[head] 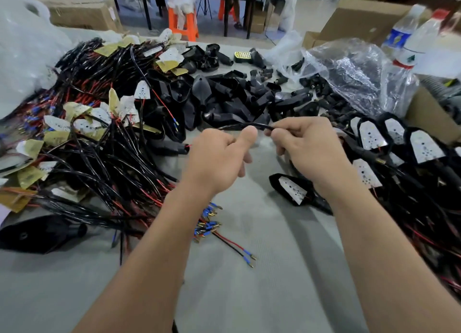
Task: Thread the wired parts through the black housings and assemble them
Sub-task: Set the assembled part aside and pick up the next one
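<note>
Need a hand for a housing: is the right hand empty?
No, the right hand pinches the black cable, as does the left hand.

The work table has a soft grey top. Behind it the floor is pale grey and looks bright. An orange plastic stool stands there with white stuff piled on it. Near it is a dark table with thin black legs. A brown cardboard box sits at the back left, and a bigger cardboard box sits at the back right.
</note>
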### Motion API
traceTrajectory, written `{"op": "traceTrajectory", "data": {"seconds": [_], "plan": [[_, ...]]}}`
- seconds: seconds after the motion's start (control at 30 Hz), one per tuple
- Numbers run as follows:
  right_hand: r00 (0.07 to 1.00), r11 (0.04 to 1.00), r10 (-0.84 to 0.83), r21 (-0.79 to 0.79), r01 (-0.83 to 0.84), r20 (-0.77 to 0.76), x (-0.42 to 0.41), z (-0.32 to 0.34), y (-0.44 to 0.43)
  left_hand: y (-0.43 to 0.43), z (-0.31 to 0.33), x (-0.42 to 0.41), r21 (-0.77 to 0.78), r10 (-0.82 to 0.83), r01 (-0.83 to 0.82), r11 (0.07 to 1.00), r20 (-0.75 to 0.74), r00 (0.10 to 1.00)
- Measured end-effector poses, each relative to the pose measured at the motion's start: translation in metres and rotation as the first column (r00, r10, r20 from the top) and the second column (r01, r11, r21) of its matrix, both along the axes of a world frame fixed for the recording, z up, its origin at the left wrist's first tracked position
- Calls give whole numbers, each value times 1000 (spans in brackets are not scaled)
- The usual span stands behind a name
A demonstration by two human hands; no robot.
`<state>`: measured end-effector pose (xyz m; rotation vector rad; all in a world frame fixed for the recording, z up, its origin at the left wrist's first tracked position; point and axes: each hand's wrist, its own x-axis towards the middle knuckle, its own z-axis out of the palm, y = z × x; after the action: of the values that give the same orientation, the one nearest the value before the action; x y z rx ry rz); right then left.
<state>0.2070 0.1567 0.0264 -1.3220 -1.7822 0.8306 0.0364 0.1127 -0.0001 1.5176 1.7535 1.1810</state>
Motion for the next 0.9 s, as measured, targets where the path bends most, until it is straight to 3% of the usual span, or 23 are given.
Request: {"op": "traceTrajectory", "data": {"seconds": [0.07,0.17,0.4,0.67,0.73,0.83,0.9], "plan": [[994,999,29,-43,-33,-103,-10,-14,-7,6,-4,7,-81,-19,44,996,287,958],[987,990,61,-117,-80,-151,-23,-30,-17,12,-6,8,-79,41,12,997,634,772],[989,990,35,-131,-54,-144,-6,-31,-12,13,-4,0,-50,22,24,998,752,659],[847,989,-44,-143,-38,-530,29,-16,-11,18,0,-4,-99,81,27,995,923,377],[731,987,-84,-159,-33,-677,33,-9,-8,20,4,-12,-112,106,18,994,972,212],[399,986,-97,-143,-87,-912,40,7,-2,22,7,-19,-121,130,70,990,981,-142],[88,978,-119,-132,-162,-989,39,12,3,21,3,-9,-118,130,86,989,979,-157]]}}
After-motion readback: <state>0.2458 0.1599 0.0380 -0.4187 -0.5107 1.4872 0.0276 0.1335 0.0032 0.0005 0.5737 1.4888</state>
